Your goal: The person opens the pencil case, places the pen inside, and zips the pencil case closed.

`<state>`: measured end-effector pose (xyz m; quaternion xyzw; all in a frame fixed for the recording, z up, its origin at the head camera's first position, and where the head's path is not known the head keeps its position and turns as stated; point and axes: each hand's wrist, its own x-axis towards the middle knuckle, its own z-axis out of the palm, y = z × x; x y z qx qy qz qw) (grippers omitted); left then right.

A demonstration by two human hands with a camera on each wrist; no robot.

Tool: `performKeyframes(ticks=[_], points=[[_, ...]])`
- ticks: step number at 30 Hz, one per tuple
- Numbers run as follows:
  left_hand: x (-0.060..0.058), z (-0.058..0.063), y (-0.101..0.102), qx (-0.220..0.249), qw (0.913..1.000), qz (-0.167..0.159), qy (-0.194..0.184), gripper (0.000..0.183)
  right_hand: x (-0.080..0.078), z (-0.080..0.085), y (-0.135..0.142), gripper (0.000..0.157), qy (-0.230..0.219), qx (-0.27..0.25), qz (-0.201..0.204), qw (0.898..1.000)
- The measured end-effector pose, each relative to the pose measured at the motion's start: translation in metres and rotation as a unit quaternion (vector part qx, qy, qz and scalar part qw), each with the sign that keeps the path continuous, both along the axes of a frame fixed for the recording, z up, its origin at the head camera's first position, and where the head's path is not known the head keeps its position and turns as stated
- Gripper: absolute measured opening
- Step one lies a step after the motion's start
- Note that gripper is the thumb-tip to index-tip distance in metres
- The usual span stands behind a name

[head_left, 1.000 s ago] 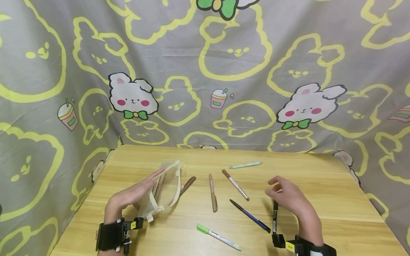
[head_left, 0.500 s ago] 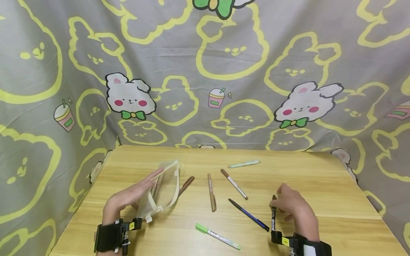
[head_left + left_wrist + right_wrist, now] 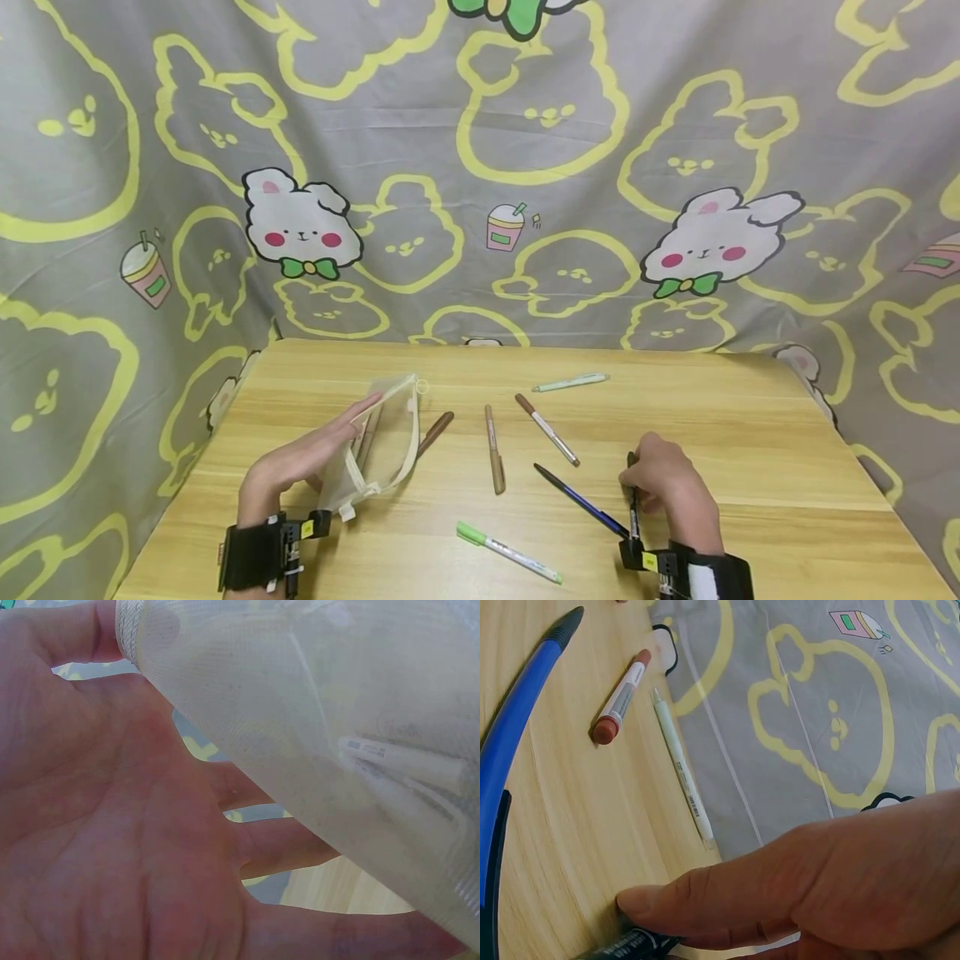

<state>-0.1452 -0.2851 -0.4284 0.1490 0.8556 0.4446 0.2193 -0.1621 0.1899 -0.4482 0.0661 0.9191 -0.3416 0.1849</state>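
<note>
My left hand (image 3: 326, 450) holds a translucent zip pouch (image 3: 393, 446) at the table's left, its mouth spread wide. Pens (image 3: 367, 437) show inside the pouch; in the left wrist view, two pale pens (image 3: 405, 765) appear through its mesh, which hides some fingertips. Over at the right, my right hand (image 3: 667, 475) pinches a black marker (image 3: 633, 492) low over the table. The right wrist view shows the thumb on that black marker (image 3: 634, 945), with the other fingers mostly hidden. Just left of it lies a blue pen (image 3: 581, 500) with a black tip.
Loose on the wooden table (image 3: 712, 392) are a green highlighter (image 3: 510, 552), a tan pen (image 3: 495, 450), a brown-capped marker (image 3: 547, 429) and a pale green pen (image 3: 572, 382). A dark brown pen (image 3: 435, 433) lies partly behind the pouch. Patterned cloth (image 3: 420, 108) hangs around the table.
My right hand has come down onto the black marker, taken it between thumb and fingers, and shifted slightly left with it. The left hand and the pouch stay in place.
</note>
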Motion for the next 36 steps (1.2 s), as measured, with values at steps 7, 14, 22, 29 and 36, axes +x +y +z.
performKeyframes(ticks=[7,14,22,29,36], points=[[-0.001,-0.001,0.0,0.001,1.0,-0.003,0.002,0.058,0.0,0.002,0.0,0.022,0.002,0.018,0.004,1.0],[-0.001,0.0,0.001,0.002,1.0,-0.004,0.0,0.058,0.002,0.012,0.005,0.032,0.024,0.027,0.022,0.999],[-0.001,0.0,0.0,0.01,0.9997,-0.013,0.016,0.056,0.001,0.016,0.007,0.044,0.062,0.05,0.056,0.995],[0.001,0.002,0.001,0.009,0.9997,0.005,-0.022,0.058,0.002,0.019,0.006,0.044,0.079,0.042,0.06,0.994],[0.002,0.003,0.002,0.012,0.9997,0.002,-0.023,0.058,0.0,0.023,0.004,0.047,0.104,0.039,0.056,0.992]])
